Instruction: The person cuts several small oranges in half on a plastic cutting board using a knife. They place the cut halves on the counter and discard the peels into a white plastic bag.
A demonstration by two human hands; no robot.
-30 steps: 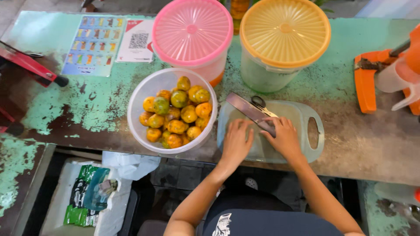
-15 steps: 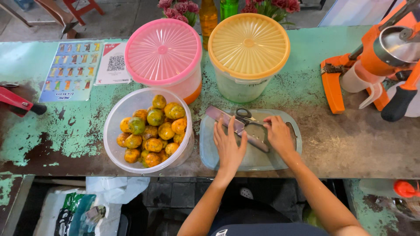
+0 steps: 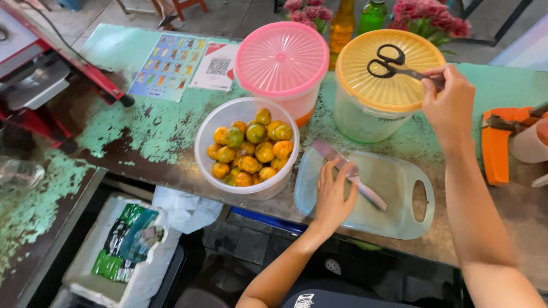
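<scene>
My right hand (image 3: pixel 451 102) holds black-handled scissors (image 3: pixel 391 63) by the blades, the handles lying over the yellow lid (image 3: pixel 388 80) of a clear tub. My left hand (image 3: pixel 333 197) rests flat on a pale translucent cutting board (image 3: pixel 394 194), its fingers touching a knife (image 3: pixel 348 171) that lies across the board. A clear round bowl (image 3: pixel 246 149) full of small orange and green citrus fruits (image 3: pixel 251 151) stands just left of the board.
A pink-lidded tub (image 3: pixel 282 60) stands behind the bowl. Printed cards (image 3: pixel 171 63) lie at the back left. An orange press (image 3: pixel 502 145) is at the right edge, a red machine (image 3: pixel 40 74) at the left. Bottles and pink flowers (image 3: pixel 422 14) line the back.
My right hand has lifted the scissors off the cutting board and carried them up to the yellow lid. My left hand stays on the board by the knife. The view has shifted.
</scene>
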